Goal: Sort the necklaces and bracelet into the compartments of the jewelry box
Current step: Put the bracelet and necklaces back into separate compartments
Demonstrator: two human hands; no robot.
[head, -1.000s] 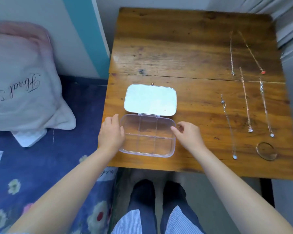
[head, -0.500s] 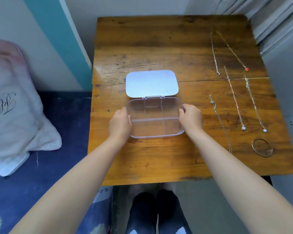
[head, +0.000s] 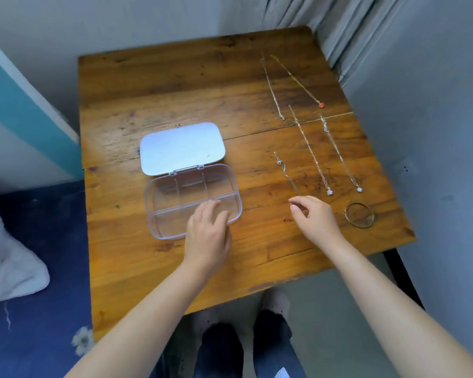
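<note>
A clear plastic jewelry box [head: 159, 211] lies open on the wooden table [head: 153, 94], its lid [head: 182, 147] folded back; the compartments hold nothing. My left hand [head: 208, 233] rests on the box's near right corner, fingers spread. My right hand [head: 313, 218] hovers open over the lower end of the nearest silver necklace [head: 284, 170], hiding its pendant. Several more necklaces lie to the right: one with a red pendant [head: 321, 105], a long rose-coloured one [head: 310, 151], a silver one [head: 340, 156]. A gold bracelet [head: 359, 214] lies near the table's right front corner.
The table stands in a corner with a grey wall and curtain [head: 339, 23] behind and to the right. A bed with a dark blue floral sheet [head: 38, 268] and a white pillow [head: 8, 263] borders the table's left side. My feet show under the front edge.
Both hands have left the box's sides. The right hand has moved right to the nearest necklace; the left has slid to the box's near right corner. The view has shifted.
</note>
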